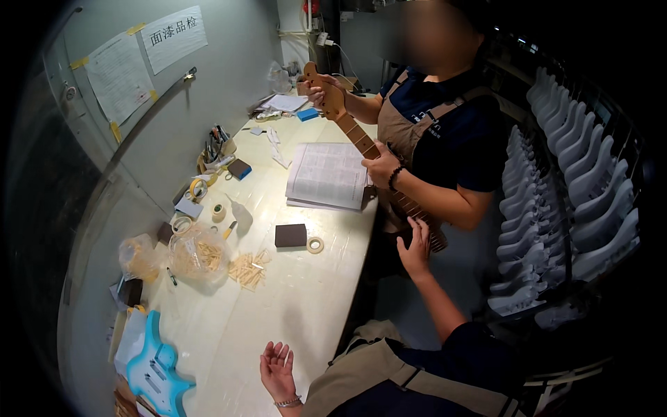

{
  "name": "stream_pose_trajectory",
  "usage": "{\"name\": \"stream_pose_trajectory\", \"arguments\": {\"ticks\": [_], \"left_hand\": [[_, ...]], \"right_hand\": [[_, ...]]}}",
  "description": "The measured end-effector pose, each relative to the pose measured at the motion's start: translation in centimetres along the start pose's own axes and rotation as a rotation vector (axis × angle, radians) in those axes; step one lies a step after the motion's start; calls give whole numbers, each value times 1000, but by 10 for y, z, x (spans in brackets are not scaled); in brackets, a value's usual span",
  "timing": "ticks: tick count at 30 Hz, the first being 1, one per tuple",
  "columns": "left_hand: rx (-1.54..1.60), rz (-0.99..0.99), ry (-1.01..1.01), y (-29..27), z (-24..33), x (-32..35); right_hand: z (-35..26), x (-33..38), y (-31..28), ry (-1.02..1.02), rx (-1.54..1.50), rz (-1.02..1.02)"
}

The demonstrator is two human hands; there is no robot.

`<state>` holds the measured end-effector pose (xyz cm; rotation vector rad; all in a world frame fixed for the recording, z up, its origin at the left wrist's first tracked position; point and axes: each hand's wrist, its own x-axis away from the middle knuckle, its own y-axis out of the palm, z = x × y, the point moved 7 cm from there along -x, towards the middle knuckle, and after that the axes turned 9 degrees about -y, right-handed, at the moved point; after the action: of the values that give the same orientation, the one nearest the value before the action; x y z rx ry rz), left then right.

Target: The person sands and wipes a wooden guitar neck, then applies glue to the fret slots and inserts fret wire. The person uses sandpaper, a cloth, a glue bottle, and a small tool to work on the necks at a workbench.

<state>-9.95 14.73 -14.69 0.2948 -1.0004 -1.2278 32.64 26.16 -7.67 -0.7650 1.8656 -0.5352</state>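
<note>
A co-worker across from me holds a wooden guitar neck [357,135], one hand at its headstock and the other round its fretted part. My right hand [415,251] reaches out with fingers apart by the lower end of that neck. Whether its fingertips touch the wood I cannot tell. At the near edge of the table my left hand [278,372] is raised, palm up, fingers loosely spread, holding nothing. Farther up the table, a dark sanding block [290,235] lies beside a roll of masking tape [315,244].
On the pale table [278,306] are an open stack of printed pages [323,175], a heap of small wooden sticks [248,270] and a plastic bag of sticks [199,256]. A blue guitar body [156,372] rests at the near left. Racks of white guitar bodies [590,181] stand right.
</note>
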Motion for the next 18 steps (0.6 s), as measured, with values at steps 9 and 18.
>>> {"name": "stream_pose_trajectory", "arguments": {"ticks": [9,18], "left_hand": [[-75,-37,-84,3,-17,-3],[-106,-65,-128,-1,-24,-6]], "right_hand": [[-61,193,105,-68,-258,-1325],[-28,300,140,180,-782,-1998]]}}
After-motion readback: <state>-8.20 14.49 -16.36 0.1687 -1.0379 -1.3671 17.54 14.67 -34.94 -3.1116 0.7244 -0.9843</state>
